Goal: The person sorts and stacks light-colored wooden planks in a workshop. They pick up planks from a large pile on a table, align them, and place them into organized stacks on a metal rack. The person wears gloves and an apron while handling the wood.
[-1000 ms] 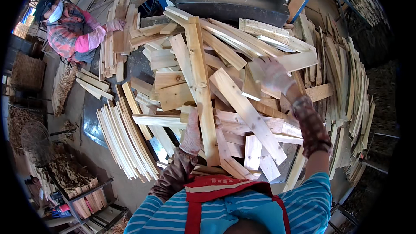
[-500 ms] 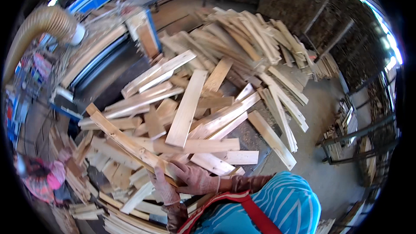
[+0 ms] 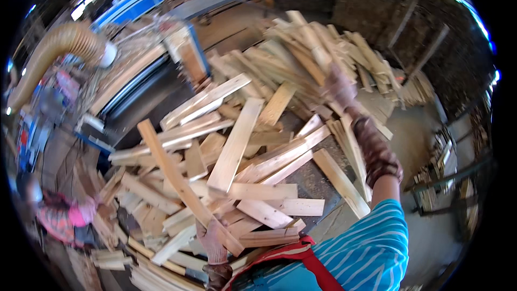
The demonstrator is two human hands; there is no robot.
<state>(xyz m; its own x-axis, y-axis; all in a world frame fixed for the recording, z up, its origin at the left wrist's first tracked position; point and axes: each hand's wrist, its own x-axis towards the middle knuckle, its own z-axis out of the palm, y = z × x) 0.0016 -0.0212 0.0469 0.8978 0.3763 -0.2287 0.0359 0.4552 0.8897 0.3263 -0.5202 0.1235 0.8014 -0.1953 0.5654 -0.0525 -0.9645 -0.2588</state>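
My left hand [image 3: 212,241], in a pale pink work glove, grips a long narrow wooden board [image 3: 176,177] near its lower end. The board slants up and to the left across a heap of loose boards. Stretched far forward, my right hand [image 3: 340,90] is at the far stack of boards [image 3: 309,48]. Motion smears its gloved fingers, so whether they hold a board does not show. A wide pale board [image 3: 236,143] lies on the heap between the two hands.
A machine with a dark flat bed [image 3: 145,94] stands at the left, below a thick ribbed hose [image 3: 54,54]. A co-worker in pink [image 3: 64,218] is at the lower left. Metal racks [image 3: 458,180] holding wood pieces stand at the right.
My right hand has left the board near my body and reached forward and right to the far stack. The left hand keeps its board, which now stands at a steeper slant.
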